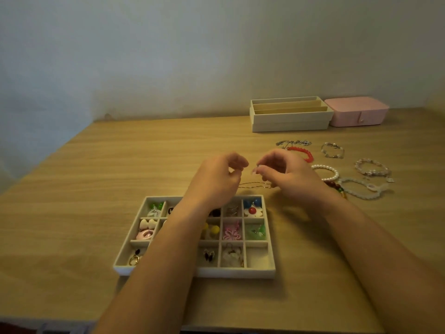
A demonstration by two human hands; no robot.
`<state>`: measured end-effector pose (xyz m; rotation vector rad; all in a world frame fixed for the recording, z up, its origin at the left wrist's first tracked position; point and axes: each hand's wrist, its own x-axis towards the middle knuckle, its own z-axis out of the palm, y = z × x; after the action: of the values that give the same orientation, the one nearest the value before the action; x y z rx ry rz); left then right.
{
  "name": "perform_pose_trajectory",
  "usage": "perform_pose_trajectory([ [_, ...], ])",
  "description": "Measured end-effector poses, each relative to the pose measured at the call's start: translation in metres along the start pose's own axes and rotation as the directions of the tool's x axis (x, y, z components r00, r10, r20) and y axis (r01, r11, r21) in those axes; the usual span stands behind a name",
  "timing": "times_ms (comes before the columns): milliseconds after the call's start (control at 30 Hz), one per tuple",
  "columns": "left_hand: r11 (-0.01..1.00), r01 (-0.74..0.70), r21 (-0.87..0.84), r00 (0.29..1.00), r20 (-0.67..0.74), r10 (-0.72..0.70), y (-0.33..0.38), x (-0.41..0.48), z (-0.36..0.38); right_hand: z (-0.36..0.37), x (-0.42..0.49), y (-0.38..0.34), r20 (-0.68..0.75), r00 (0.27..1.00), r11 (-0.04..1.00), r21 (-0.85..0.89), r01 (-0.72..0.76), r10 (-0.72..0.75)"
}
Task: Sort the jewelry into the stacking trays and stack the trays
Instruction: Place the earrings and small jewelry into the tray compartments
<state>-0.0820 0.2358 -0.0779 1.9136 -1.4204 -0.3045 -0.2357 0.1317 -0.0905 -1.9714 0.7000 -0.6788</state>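
Observation:
A white grid tray (271,256) sits near the table's front, its small cells filled with earrings and rings; the bottom right cell is empty. Just beyond it, my left hand (216,179) and my right hand (286,174) hover close together, each pinching an end of a thin gold chain (255,185) that sags between them to the wood. Loose bracelets lie to the right: a red one (304,151), a pearl one (331,171), a clear beaded one (363,189). A white tray with long slots (290,120) stands at the back.
A pink jewelry box (356,112) stands beside the slotted tray against the wall. More silver bracelets (333,150) and a chain (292,142) lie on the right of the wooden table (120,165). My forearms cross over the grid tray.

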Motion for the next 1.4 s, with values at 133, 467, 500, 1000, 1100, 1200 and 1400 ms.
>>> perform_pose_trajectory([
  [133,0.971,-0.066,-0.228,0.995,0.053,0.08,0.006,-0.009,0.0,-0.001,-0.006,-0.005,-0.007,1.0,0.949,0.314,0.001,0.002],
  [467,0.897,-0.227,-0.38,0.971,-0.162,0.176,0.01,-0.018,-0.003,-0.004,-0.014,-0.011,0.025,0.999,0.839,0.544,0.012,-0.03],
  [500,0.89,-0.238,-0.388,0.968,-0.175,0.183,0.011,-0.019,-0.004,-0.004,-0.014,-0.011,0.025,0.999,0.835,0.55,0.01,-0.028],
  [1000,0.909,-0.199,-0.366,0.971,-0.202,0.131,0.008,-0.018,-0.003,-0.006,-0.01,-0.008,0.023,0.994,0.718,0.689,-0.096,0.111],
  [1100,0.917,-0.212,-0.337,0.97,-0.188,0.156,0.009,-0.019,-0.004,-0.006,-0.009,-0.007,-0.007,0.99,0.724,0.683,-0.098,0.141],
  [1200,0.924,-0.193,-0.331,0.976,-0.157,0.148,0.009,-0.019,-0.002,-0.006,-0.008,-0.007,-0.017,0.988,0.728,0.677,-0.103,0.155],
  [1400,0.968,-0.051,-0.245,0.998,-0.053,0.039,0.008,-0.018,-0.005,-0.004,-0.01,-0.004,-0.072,0.995,0.92,0.391,-0.031,0.064],
])
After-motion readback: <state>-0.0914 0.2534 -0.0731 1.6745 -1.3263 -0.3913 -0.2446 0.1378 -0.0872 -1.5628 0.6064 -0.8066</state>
